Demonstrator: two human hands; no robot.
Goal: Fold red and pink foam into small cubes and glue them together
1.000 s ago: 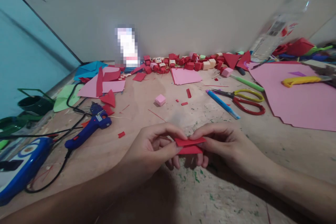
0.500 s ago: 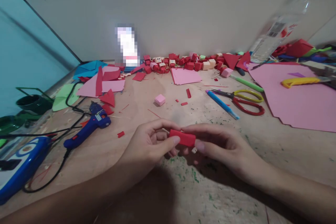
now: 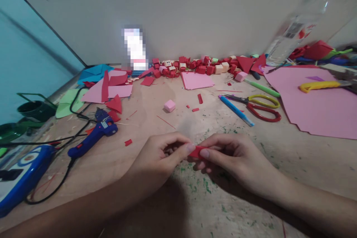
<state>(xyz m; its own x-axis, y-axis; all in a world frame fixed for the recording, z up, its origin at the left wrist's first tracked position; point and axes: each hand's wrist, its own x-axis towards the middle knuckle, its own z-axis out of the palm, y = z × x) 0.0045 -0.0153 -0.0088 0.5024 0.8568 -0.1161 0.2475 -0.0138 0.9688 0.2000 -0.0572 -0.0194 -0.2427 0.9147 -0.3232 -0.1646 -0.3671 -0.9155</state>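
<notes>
My left hand (image 3: 158,158) and my right hand (image 3: 234,156) meet just above the wooden table (image 3: 145,130), fingertips pinched together on a small folded red paper piece (image 3: 196,151). Only a sliver of the red paper shows between the thumbs; the rest is hidden by my fingers. Both hands are closed on it.
A blue glue gun (image 3: 93,137) with black cord lies at the left. A pink paper cube (image 3: 170,106), a blue pen (image 3: 236,111), scissors (image 3: 258,106), a yellow cutter (image 3: 320,86) on a pink sheet (image 3: 320,111), a row of red paper cubes (image 3: 195,66) and a plastic bottle (image 3: 298,26) lie beyond.
The red paper went from an open flat strip to a folded block, and now it is squeezed smaller between my fingertips. My hands have drawn closer together.
</notes>
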